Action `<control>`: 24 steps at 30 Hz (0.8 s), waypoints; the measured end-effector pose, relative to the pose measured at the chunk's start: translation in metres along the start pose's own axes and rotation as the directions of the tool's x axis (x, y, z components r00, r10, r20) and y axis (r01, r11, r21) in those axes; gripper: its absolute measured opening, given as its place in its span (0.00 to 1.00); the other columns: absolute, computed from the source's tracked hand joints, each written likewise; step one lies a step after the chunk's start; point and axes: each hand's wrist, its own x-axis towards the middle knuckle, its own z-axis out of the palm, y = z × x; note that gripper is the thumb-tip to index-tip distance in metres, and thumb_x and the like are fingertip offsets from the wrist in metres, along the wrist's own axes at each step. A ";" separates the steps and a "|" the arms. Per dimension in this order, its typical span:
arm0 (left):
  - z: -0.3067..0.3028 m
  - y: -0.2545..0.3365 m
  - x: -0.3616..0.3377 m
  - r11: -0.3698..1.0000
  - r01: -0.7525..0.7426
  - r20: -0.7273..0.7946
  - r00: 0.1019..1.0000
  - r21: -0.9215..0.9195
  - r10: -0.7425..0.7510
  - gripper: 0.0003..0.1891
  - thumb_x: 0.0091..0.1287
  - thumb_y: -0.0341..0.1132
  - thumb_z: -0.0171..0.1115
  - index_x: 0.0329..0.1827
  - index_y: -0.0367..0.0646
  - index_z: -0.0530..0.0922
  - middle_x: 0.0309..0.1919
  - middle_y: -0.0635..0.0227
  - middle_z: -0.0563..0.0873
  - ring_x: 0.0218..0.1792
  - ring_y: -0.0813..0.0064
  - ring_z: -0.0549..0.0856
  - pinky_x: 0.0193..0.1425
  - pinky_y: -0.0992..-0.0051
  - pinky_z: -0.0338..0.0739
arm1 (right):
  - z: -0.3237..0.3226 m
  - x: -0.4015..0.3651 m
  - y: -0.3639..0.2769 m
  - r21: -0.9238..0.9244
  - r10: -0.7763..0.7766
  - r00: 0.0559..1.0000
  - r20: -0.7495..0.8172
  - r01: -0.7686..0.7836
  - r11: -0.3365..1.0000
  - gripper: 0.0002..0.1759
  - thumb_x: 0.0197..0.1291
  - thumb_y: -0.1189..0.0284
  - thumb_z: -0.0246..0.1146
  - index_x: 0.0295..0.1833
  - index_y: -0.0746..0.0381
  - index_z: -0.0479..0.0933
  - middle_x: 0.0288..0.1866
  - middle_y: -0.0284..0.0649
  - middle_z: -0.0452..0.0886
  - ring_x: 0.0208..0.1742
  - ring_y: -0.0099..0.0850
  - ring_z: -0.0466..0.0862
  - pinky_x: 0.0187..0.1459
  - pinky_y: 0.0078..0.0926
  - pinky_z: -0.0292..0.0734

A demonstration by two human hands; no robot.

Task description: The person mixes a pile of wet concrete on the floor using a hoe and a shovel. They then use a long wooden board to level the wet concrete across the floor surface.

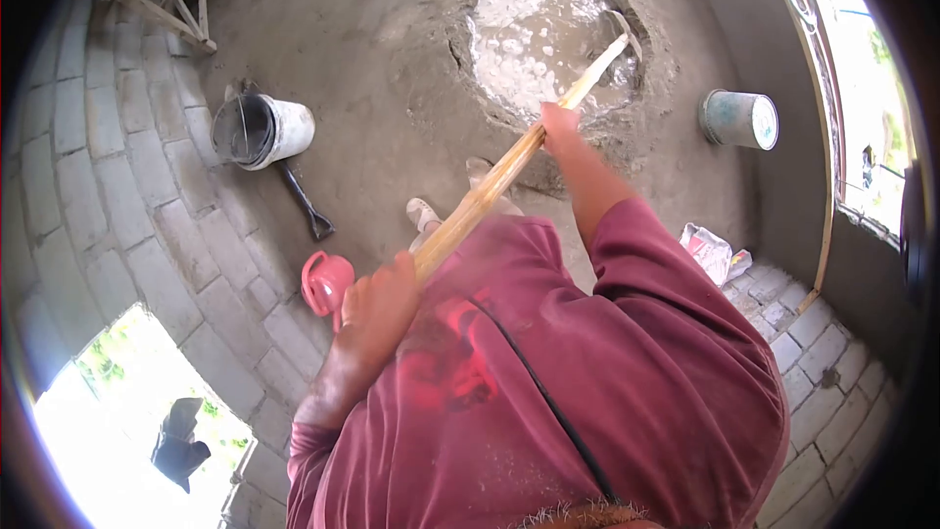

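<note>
From my remote seat I judge this mixing to be in an early to middle stage: a milky grey pool [539, 39] of water and wet material lies inside a thick, rough grey ring [658, 69] of mix on the broad grey floor [372, 88], so the hollow is made and wetted. Pale lumps float on the pool and the ring stands largely whole, so I reckon most of the blending is left, until liquid and rim become one even mass. My left hand [377, 299] is closed round the near end of a long hoe [490, 181] with a pale wooden shaft; my right hand [560, 127] is closed round it farther down, and the curved metal blade [634, 37] sits at the pool's right edge. Counting, I get two hands, one hoe, one pool and one ring. I make it two whitish plastic buckets, one [292, 132] by the floor's left edge, one [729, 118] by its right; whether the latter is upturned I cannot tell. There is one black-handled tool [305, 198] beside the left bucket, one pinkish-red plastic vessel [330, 279] along the left edge, one crumpled white printed bag [707, 250] towards the near right corner, and one rough wooden frame [203, 10] at the far left corner.
</note>
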 end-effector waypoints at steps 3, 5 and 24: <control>-0.013 -0.003 -0.024 0.998 -0.007 -0.040 0.999 -0.062 0.005 0.09 0.68 0.35 0.59 0.45 0.40 0.72 0.32 0.52 0.87 0.36 0.44 0.88 0.40 0.48 0.81 | 0.003 0.007 0.028 -0.090 -0.051 0.998 0.020 0.053 0.995 0.22 0.59 0.74 0.64 0.57 0.72 0.69 0.32 0.48 0.78 0.26 0.42 0.83 0.27 0.45 0.80; -0.018 -0.004 -0.028 0.997 -0.041 -0.093 0.995 -0.072 0.035 0.09 0.68 0.35 0.58 0.44 0.41 0.72 0.31 0.52 0.86 0.35 0.43 0.87 0.39 0.47 0.79 | 0.019 -0.061 -0.018 0.138 0.094 0.987 -0.130 -0.076 0.988 0.22 0.58 0.73 0.64 0.55 0.73 0.70 0.31 0.49 0.79 0.26 0.42 0.83 0.27 0.44 0.79; -0.027 -0.030 -0.075 0.999 0.048 -0.154 0.987 -0.015 -0.050 0.09 0.62 0.31 0.59 0.44 0.44 0.72 0.29 0.54 0.84 0.33 0.47 0.86 0.36 0.48 0.77 | 0.024 -0.128 -0.020 0.283 0.185 0.978 0.100 -0.207 0.937 0.15 0.59 0.76 0.64 0.48 0.69 0.69 0.32 0.44 0.73 0.29 0.39 0.79 0.32 0.46 0.82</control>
